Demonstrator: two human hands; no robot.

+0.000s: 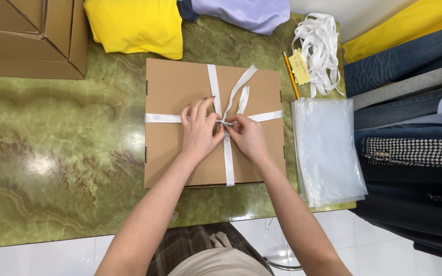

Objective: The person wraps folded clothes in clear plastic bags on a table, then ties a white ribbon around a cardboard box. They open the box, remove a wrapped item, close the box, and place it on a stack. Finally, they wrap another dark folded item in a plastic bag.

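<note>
- The left hand (199, 130) lies palm down on the flat brown cardboard box (180, 92), its grip closed, thumb and fingertips pinching the white fabric ribbon (228, 158) where the bands cross.
- The right hand (246, 135) meets it from the other side, its grip also closed on the ribbon at that crossing; the fingertips of the two hands almost touch.
- The ribbon wraps the box lengthwise and crosswise, and the crossing sits slightly right of the box's middle. Two loose ribbon ends run from the knot toward the far right corner of the box.
- The box lies flat on the glossy green marbled worktop (52, 163), near its front edge.
- Just right of the box lies a stack of clear plastic bags (328, 153).
- Beyond those bags, at the box's far right, a yellow pencil (290, 74) lies beside a yellow paper tag (300, 66) and a loose bundle of white ribbon (319, 46).
- Past the far edge of the box lie a folded yellow garment (134, 25) and a folded lilac garment (241, 13).
- At the far left of the box stands a larger brown cardboard carton (26, 36).
- Further right than the bags, off the worktop, lie stacked folded fabrics (410, 128) in dark blue, grey, black and a houndstooth pattern.
</note>
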